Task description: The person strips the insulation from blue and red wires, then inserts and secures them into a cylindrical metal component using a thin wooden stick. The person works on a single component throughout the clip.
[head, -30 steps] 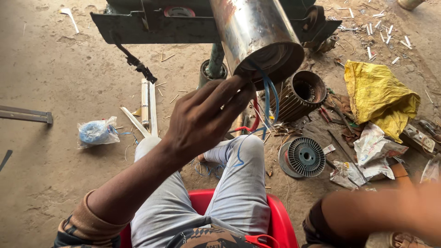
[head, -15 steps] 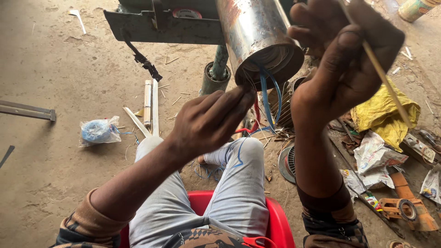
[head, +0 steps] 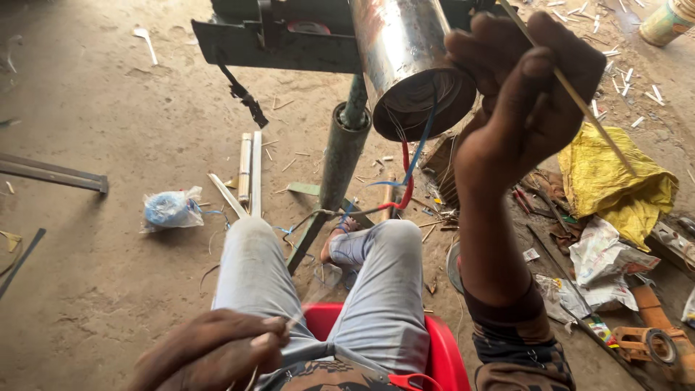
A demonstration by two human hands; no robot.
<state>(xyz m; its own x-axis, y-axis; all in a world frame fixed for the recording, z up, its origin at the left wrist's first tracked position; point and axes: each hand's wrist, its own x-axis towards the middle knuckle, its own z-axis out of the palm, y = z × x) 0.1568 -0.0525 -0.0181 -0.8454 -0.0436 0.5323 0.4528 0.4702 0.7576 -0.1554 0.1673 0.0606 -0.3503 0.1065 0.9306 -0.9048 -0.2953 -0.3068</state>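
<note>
My right hand [head: 523, 94] is raised in front of the open end of a shiny metal cylinder [head: 409, 61] and pinches a thin bamboo-coloured stick [head: 594, 123] that slants down to the right. Blue and red wires [head: 411, 170] hang out of the cylinder's mouth. My left hand [head: 217, 351] rests low by my left thigh, its fingers closed around a thin clear strip [head: 311, 304]. I sit on a red plastic stool [head: 441, 355] with my knees in light jeans below the cylinder.
A green metal post [head: 340, 156] holds up the cylinder and a dark steel bracket [head: 260, 43]. A yellow sack [head: 615, 177], crumpled papers [head: 601, 264] and an orange tool [head: 651, 340] lie on the right. A blue plastic bag [head: 170, 208] and wooden slats [head: 247, 170] lie on the left.
My left hand has left the cylinder's mouth and dropped to my thigh. My right hand, holding the stick, has come up in front of the cylinder.
</note>
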